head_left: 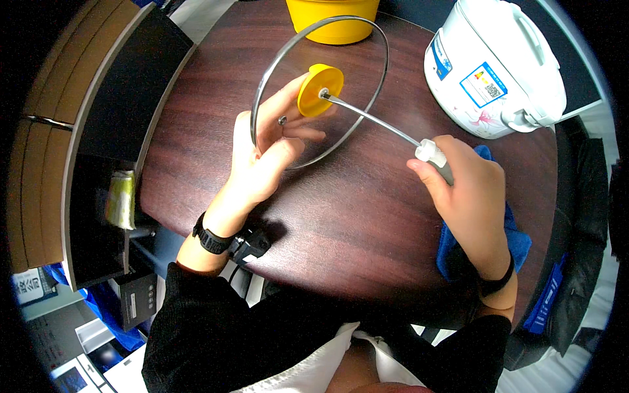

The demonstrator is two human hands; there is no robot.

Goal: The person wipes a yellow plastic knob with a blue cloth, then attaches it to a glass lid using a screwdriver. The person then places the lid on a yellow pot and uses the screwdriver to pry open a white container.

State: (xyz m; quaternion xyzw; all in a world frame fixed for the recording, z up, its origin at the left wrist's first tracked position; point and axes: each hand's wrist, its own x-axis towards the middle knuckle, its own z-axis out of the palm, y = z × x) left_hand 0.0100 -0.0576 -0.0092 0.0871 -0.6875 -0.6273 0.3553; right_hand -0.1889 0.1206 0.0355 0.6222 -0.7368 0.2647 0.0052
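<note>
The lid [253,112] had its knob [312,103], the left hand [261,165] curled behind it, the right hand [477,187] gripping the screwdriver [373,120], turning seemingly unfinished.

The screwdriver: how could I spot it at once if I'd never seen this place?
Start at the dark wood-grain table with the white rice cooker at its upper right. Below the cooker, the right hand grips the screwdriver by its handle, its tip toward the yellow knob. Unlike the curved rim of the glass lid, its silver shaft is slim and straight.
</note>
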